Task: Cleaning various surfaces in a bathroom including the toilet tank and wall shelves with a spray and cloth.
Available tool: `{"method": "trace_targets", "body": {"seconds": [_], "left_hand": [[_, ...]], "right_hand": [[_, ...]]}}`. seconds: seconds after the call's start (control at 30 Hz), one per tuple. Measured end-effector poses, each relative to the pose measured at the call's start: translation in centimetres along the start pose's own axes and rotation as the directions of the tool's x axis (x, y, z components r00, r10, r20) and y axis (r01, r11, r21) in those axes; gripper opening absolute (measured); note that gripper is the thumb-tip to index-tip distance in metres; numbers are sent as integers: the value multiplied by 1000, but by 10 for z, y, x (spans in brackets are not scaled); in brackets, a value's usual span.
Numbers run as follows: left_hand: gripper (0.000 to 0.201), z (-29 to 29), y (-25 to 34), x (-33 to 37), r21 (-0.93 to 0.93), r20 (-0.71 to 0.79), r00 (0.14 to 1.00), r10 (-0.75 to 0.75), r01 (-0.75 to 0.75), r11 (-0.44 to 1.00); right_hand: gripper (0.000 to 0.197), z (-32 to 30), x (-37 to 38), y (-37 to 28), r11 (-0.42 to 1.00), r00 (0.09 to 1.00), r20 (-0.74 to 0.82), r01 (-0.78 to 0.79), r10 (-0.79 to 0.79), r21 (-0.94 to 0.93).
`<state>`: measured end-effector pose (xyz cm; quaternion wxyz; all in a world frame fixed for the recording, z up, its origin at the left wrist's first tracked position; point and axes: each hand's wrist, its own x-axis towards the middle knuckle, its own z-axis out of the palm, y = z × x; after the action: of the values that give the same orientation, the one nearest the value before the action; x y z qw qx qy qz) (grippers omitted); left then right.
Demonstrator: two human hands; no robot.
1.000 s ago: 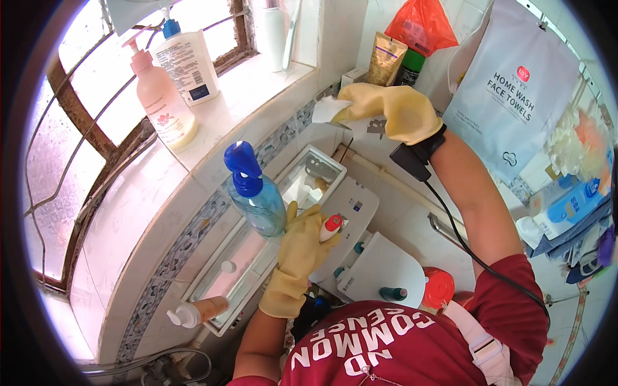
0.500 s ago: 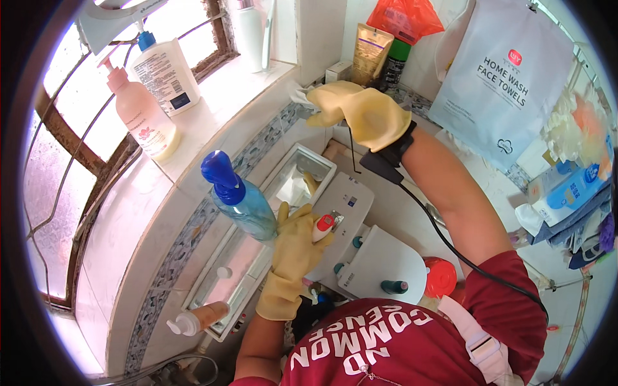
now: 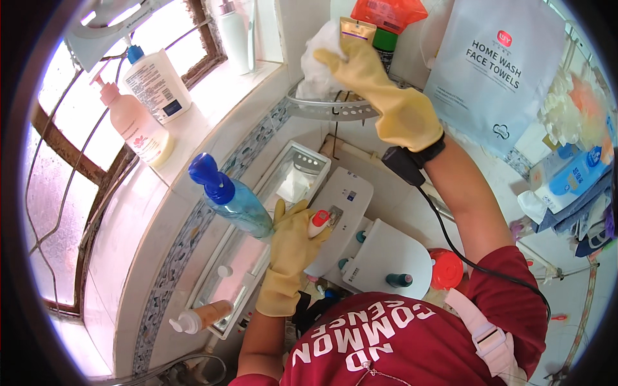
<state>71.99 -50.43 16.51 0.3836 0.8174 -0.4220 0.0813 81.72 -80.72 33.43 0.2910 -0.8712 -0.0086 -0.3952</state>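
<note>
**Cloth at the corner rack, work there looks only partly done**

Nearest you, at the left, an orange-brown pump bottle (image 3: 203,315) stands at the near end of the long glass shelf (image 3: 241,255). Just beyond it, your gloved left hand (image 3: 294,241) has its fingers curled closed around a red-and-white item (image 3: 318,223), mostly hidden by the glove. The blue bottle (image 3: 239,209) is just beside that hand; you cannot tell whether the fingers also touch it.

To the right are the lowered toilet lid (image 3: 389,254), with a dark green bottle (image 3: 399,280) on it, and a red container (image 3: 447,269).

Farther off, your gloved right hand (image 3: 367,77) pinches a bunched white cloth (image 3: 324,64) over the left part of the metal corner rack (image 3: 347,112). The rack's front rim shows bare, but how much has been wiped cannot be told. A gold tube (image 3: 356,30) and a green-topped can (image 3: 384,45) crowd the back of that corner, just beyond your right fingers, so the part behind them looks untouched. A black device (image 3: 402,165) on your right wrist trails a cable along the forearm, which could catch. A red bag (image 3: 389,14) sits beyond the can.
</note>
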Motion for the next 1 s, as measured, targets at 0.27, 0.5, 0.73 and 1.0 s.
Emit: {"method": "trace_targets", "body": {"seconds": [0.27, 0.5, 0.73, 1.0], "left_hand": [[35, -3, -3, -4, -18, 13, 1000, 2, -1, 1000], [40, -5, 1, -2, 42, 49, 999, 18, -21, 999], [42, -5, 8, 4, 44, 89, 996, 20, -24, 999], [31, -8, 7, -2, 45, 52, 999, -7, 5, 999]], "right_hand": [[23, -49, -88, -23, 670, 733, 43, 642, -679, -372], [42, -29, -149, 10, 796, 884, 240, 465, -400, -388], [60, 4, -135, 3, 912, 965, 23, 256, -262, -320], [62, -16, -139, 35, 916, 938, 224, 316, -263, -248]]}}
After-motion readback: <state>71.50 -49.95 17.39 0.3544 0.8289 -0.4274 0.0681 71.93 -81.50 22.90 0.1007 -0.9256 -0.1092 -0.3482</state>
